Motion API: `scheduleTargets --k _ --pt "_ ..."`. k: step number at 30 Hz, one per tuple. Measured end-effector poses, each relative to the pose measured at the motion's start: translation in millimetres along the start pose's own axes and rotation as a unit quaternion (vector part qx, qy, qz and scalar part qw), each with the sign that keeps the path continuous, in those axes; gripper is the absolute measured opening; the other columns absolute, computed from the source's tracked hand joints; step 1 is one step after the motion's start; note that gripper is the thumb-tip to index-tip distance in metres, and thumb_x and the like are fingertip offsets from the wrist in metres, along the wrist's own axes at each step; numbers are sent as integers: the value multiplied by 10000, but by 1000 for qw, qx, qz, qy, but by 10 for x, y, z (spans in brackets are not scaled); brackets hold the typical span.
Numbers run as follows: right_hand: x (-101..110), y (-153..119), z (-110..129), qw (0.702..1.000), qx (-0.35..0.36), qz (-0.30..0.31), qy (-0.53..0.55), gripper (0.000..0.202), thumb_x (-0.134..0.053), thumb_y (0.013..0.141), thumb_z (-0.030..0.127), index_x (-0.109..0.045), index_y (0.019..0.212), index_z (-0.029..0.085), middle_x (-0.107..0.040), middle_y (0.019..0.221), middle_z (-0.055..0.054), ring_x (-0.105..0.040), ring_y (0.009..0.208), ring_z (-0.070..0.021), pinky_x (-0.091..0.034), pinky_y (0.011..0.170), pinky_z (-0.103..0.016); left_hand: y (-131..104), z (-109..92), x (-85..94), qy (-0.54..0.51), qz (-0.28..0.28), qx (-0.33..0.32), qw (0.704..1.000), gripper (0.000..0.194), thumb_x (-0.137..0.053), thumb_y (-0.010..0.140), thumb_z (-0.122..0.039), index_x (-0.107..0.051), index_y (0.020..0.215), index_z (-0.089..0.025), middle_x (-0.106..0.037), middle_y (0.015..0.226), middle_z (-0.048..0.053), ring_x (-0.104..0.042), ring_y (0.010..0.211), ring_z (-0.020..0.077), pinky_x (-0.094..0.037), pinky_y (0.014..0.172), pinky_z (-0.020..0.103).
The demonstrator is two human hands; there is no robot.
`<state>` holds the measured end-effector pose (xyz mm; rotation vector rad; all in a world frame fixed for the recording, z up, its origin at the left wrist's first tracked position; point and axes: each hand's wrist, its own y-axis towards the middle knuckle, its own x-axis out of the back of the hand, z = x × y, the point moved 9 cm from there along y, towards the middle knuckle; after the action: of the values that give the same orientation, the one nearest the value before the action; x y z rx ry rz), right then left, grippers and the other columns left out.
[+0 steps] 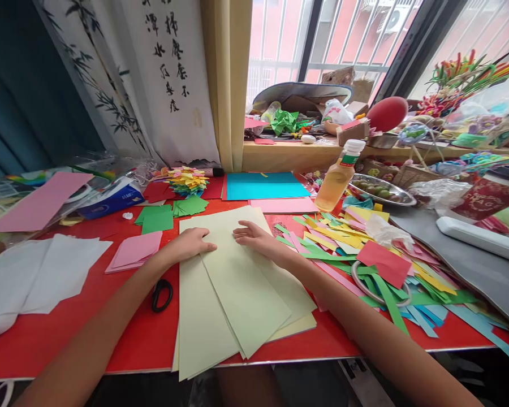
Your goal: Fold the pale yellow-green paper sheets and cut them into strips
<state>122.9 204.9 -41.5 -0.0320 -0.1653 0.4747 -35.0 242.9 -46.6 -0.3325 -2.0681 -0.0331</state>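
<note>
Several pale yellow paper sheets [246, 305] lie fanned over one another in front of me, their near corners reaching past the table's front edge. My left hand [190, 246] rests on the upper left of these sheets, thumb and forefinger apart. On the upper right, my right hand [254, 237] is at the paper with its fingers stretched out and nothing in them. Under my left forearm, a black scissors handle [162, 295] shows beside the sheets; its blades are hidden.
Pink paper squares [133, 251] and green squares [156, 219] lie left, near white tissue [46, 271]. Behind are blue sheets [261, 186] and a folded-paper piece [189, 181]. Right stand a bottle [335, 178], coloured strips [335, 234], a tape roll [358, 280] and a metal dish [402, 198].
</note>
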Motion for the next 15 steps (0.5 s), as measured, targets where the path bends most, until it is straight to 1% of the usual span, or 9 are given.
scheduleTargets --k 3,4,6,7,8,10,11,12,15 --pt "118 29 -23 1000 -7 -17 -13 601 -556 741 417 -342 1278 256 -463 1255 -75 -503 1054 -201 -373 920 -370 -20 -64 91 -26 -36 -8 999 292 -564 634 -445 -569 797 -203 -619 850 26 -565 797 217 -400 591 249" --pt "200 42 -8 999 3 -36 -23 615 -568 727 438 -348 1274 264 -466 1250 -75 -514 1036 -206 -388 900 -374 -29 -75 143 -37 -57 -8 998 290 -535 667 -446 -561 828 -206 -617 848 23 -568 773 203 -402 578 246" --pt "433 52 72 992 47 -103 -46 610 -584 701 471 -398 1240 255 -507 1198 -78 -526 1008 -213 -406 864 -369 -69 -87 302 -85 -130 -13 988 296 -485 721 -451 -533 876 -203 -602 780 16 -562 637 164 -389 509 237" --pt "560 42 122 985 73 -144 -55 578 -575 701 487 -437 1208 245 -529 1164 -77 -523 1007 -217 -407 856 -364 -108 -92 403 -133 -179 -24 975 296 -481 733 -450 -519 885 -199 -586 732 8 -542 553 141 -375 467 231" --pt "682 24 164 977 93 -185 -59 540 -553 710 504 -473 1171 234 -542 1140 -75 -516 1012 -222 -403 855 -363 -160 -94 503 -191 -229 -40 954 294 -487 738 -445 -507 893 -195 -569 704 -1 -515 480 118 -362 431 225" --pt "862 -15 209 962 114 -244 -55 491 -491 741 527 -503 1126 223 -545 1130 -68 -493 1041 -227 -388 866 -363 -266 -87 647 -299 -306 -77 901 294 -498 746 -426 -482 923 -192 -564 750 1 -493 416 88 -374 400 220" --pt "907 -25 222 958 122 -256 -47 479 -473 752 525 -497 1126 225 -536 1141 -60 -481 1058 -222 -382 874 -357 -295 -94 674 -333 -321 -93 882 300 -493 754 -416 -468 951 -192 -570 816 14 -512 429 86 -400 411 225" --pt "918 -25 236 958 134 -254 -32 466 -474 758 511 -486 1131 231 -529 1153 -51 -475 1067 -214 -382 877 -350 -301 -111 675 -357 -319 -107 871 312 -487 761 -407 -455 986 -193 -572 886 30 -540 462 93 -427 431 235" --pt "863 8 266 960 184 -209 44 370 -529 753 409 -497 1078 235 -558 1108 -33 -516 1007 -187 -412 849 -331 -228 -190 577 -391 -254 -131 875 351 -523 746 -381 -467 1036 -193 -581 981 50 -604 670 151 -478 544 271"
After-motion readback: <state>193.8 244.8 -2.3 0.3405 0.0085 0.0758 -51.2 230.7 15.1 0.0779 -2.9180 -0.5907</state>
